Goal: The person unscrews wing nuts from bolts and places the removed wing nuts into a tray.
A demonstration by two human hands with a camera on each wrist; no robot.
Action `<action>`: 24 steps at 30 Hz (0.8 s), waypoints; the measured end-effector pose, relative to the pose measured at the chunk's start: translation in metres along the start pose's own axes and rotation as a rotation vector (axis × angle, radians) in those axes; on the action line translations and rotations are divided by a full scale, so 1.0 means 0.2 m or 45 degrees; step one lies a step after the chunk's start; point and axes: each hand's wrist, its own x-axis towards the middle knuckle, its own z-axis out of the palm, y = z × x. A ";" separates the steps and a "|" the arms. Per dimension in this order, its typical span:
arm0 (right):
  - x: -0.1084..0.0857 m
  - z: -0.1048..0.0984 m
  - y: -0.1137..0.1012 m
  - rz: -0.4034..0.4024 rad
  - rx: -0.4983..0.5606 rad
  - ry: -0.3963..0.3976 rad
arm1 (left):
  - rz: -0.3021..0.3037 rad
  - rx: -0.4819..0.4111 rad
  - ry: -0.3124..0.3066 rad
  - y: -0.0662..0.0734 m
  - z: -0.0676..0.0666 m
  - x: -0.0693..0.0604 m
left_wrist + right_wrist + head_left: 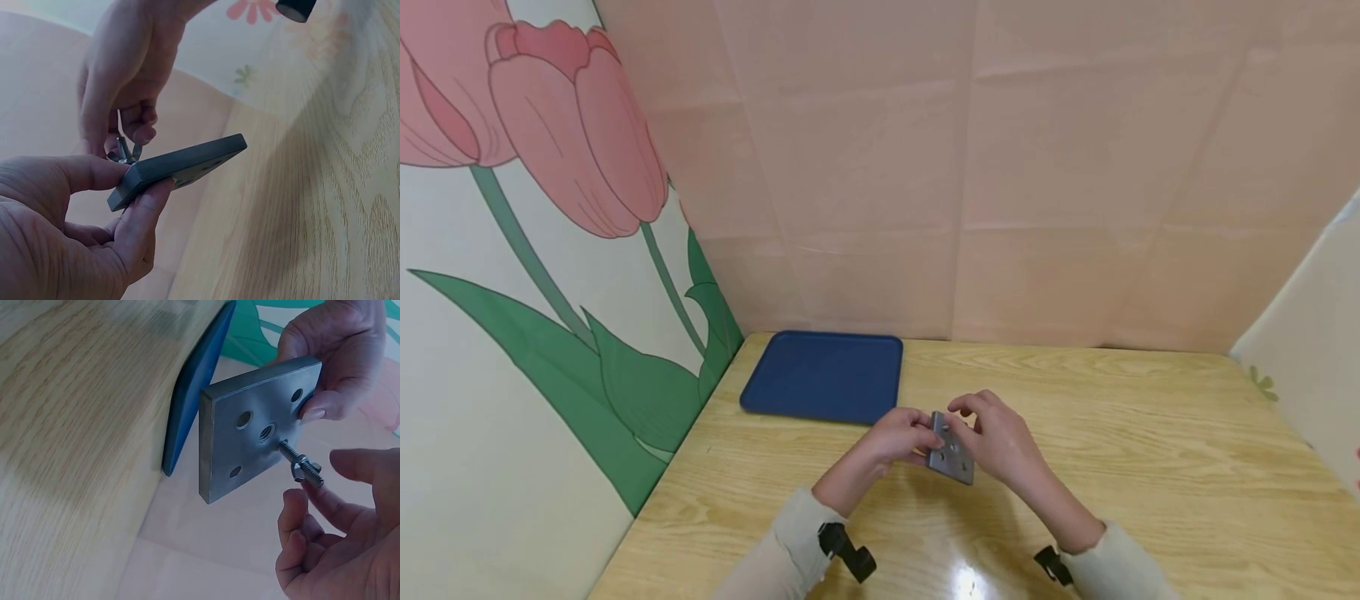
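Note:
A square grey metal plate (219, 444) with several round holes is held up over the table, tilted. My left hand (897, 436) pinches one edge of it between thumb and fingers. From a corner hole a threaded bolt (288, 450) sticks out toward my right hand (1002, 440). What looks like a wing nut (297, 472) sits on this bolt, near its free end. In the right wrist view my right thumb is apart from the nut, while the index fingertip is close below it; whether it touches is unclear. The bolt's other end is hidden.
A dark blue tray (823, 377) lies at the back left of the wooden table (1150, 433). Behind the table hangs a pinkish cloth (1060, 167). On the left stands a wall with painted tulips (572, 125).

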 end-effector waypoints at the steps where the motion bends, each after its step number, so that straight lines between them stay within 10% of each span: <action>1: 0.00 0.00 0.00 -0.001 -0.010 0.014 | 0.000 0.003 0.002 0.00 0.00 0.00; 24: 0.00 0.01 0.01 0.010 -0.036 -0.008 | -0.022 -0.034 0.006 0.01 -0.02 0.00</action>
